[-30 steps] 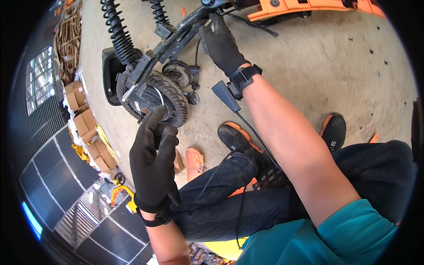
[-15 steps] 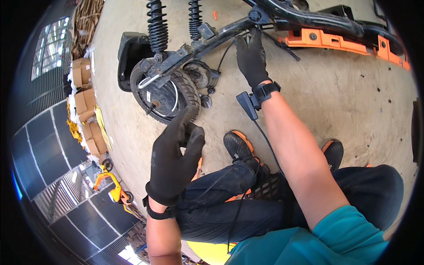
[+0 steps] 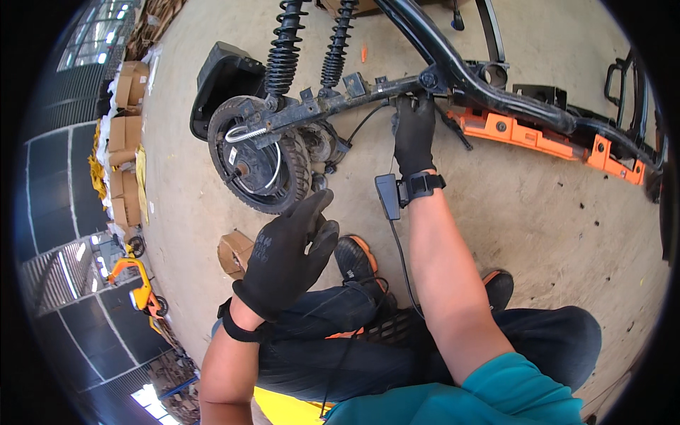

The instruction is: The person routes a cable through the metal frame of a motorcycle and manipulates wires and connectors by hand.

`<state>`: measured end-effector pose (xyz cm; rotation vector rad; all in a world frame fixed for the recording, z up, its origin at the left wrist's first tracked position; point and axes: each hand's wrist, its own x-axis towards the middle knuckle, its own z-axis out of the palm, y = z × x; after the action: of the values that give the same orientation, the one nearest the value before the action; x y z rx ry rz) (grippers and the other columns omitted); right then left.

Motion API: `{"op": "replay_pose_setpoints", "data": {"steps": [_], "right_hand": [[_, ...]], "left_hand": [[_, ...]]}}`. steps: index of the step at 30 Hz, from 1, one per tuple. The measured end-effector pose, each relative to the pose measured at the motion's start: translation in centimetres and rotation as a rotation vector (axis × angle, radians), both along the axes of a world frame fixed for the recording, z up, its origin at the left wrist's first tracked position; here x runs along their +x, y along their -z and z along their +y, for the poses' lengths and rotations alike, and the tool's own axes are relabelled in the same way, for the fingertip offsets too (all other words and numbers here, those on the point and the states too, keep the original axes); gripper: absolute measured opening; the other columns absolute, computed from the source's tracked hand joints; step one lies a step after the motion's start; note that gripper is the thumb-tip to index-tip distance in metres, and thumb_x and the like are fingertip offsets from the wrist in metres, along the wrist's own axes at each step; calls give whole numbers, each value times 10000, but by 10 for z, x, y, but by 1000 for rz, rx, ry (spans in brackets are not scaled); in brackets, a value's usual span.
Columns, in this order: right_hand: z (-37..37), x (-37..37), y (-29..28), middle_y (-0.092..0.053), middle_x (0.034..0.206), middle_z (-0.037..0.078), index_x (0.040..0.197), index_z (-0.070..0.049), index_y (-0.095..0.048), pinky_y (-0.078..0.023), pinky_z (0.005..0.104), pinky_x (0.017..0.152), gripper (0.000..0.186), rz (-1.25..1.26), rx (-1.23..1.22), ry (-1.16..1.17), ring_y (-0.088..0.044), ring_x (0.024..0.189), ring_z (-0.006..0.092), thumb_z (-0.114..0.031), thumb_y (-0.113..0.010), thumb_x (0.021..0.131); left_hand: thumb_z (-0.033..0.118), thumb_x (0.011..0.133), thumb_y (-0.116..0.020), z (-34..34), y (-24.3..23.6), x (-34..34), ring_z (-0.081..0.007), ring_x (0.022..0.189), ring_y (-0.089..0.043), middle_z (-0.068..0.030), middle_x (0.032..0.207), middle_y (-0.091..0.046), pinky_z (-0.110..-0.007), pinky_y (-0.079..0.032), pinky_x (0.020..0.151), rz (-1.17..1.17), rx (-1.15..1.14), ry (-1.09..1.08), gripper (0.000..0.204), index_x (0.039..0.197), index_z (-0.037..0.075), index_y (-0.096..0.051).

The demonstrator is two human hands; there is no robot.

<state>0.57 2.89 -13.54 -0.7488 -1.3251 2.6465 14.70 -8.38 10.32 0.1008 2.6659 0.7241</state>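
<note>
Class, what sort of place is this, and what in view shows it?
Probably a vehicle workshop or warehouse: a bare black metal frame and treaded wheel sit on a hard floor, with cardboard boxes lined up left.

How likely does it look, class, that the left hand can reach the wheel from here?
Probably yes: the left hand looks open and unobstructed, the wheel lies just beyond it in the picture, and nothing visible blocks the near side. The depth between them is hard to judge, though.
</note>
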Motion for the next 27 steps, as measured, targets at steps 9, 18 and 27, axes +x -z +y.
{"op": "replay_pose_setpoints", "data": {"steps": [9, 18, 27], "right_hand": [[13, 4, -14, -521, 710, -35, 1004, -95, -560, -338, 215, 465, 133, -12, -42, -45, -427, 542, 46, -167, -588, 897], [15, 8, -20, -541, 725, -29, 960, -94, -574, -334, 207, 469, 109, -11, -153, -10, -436, 545, 54, -194, -562, 916], [8, -7, -1, -582, 768, -11, 934, -106, -577, -374, 220, 464, 118, -111, -193, 57, -485, 585, 67, -218, -540, 933]], "left_hand": [[123, 864, -626, -40, 17, -27, -201, 707, -591, -139, 838, -631, -324, -480, 664, 185, -130, -7, 389, 1211, -28, -533], [114, 831, -608, -48, 50, -27, -205, 653, -567, -139, 783, -608, -331, -468, 636, 223, -87, 31, 324, 1120, -30, -573], [163, 871, -592, -136, 41, -82, -200, 689, -608, -89, 864, -612, -315, -498, 660, 120, 173, -758, 196, 1015, 31, -591]]}}
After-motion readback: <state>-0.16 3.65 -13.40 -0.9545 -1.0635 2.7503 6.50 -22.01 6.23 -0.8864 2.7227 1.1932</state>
